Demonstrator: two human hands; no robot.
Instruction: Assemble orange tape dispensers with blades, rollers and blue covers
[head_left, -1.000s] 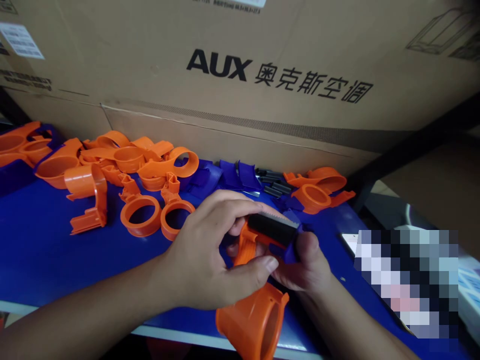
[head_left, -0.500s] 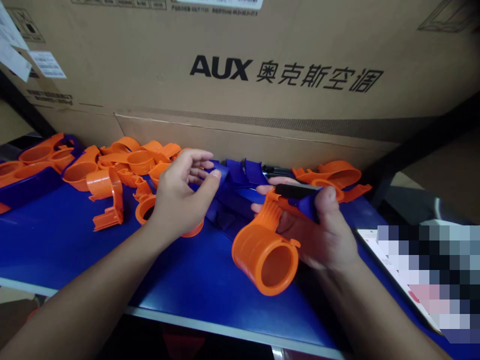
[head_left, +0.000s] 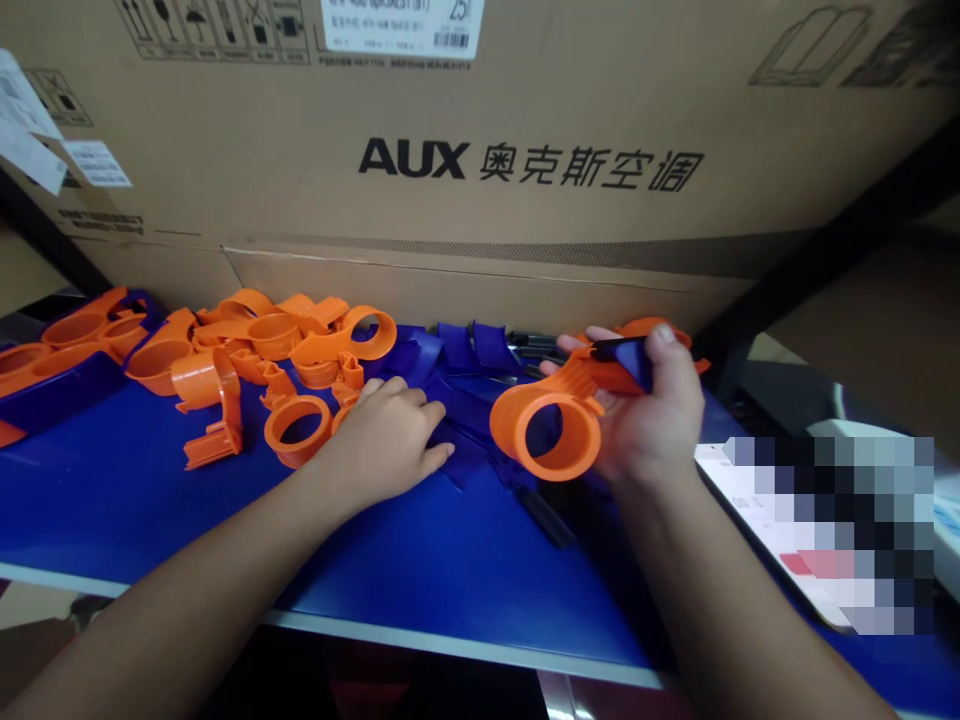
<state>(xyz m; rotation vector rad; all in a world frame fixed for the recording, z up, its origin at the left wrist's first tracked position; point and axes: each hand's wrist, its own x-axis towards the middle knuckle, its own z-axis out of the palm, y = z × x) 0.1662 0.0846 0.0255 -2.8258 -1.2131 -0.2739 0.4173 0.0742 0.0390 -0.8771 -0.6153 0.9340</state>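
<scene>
My right hand (head_left: 656, 415) is closed around an orange plastic tape dispenser (head_left: 559, 440). Its round tape hub points toward me, and a black and blue piece (head_left: 626, 355) is pinched under my thumb. My left hand (head_left: 394, 440) reaches down, palm lowered, at the edge of the loose parts. Its fingers curl and the thumb points right; the fingertips are hidden, so what they grip cannot be made out. Orange dispenser bodies lie beside it, including a ring-shaped one (head_left: 274, 435). Blue curved plastic pieces (head_left: 420, 355) lie just beyond that hand.
Several orange parts (head_left: 259, 330) are heaped along the left and back of the blue tabletop (head_left: 360, 570). A large cardboard box (head_left: 525, 90) stands behind. A black-handled piece (head_left: 547, 515) lies between my hands. A phone (head_left: 780, 540) rests at the right.
My left hand has turned palm-down and lowered toward the parts. My right hand has moved slightly up and away with the tape dispenser, uncovering the black-handled piece. The view has shifted a little.
</scene>
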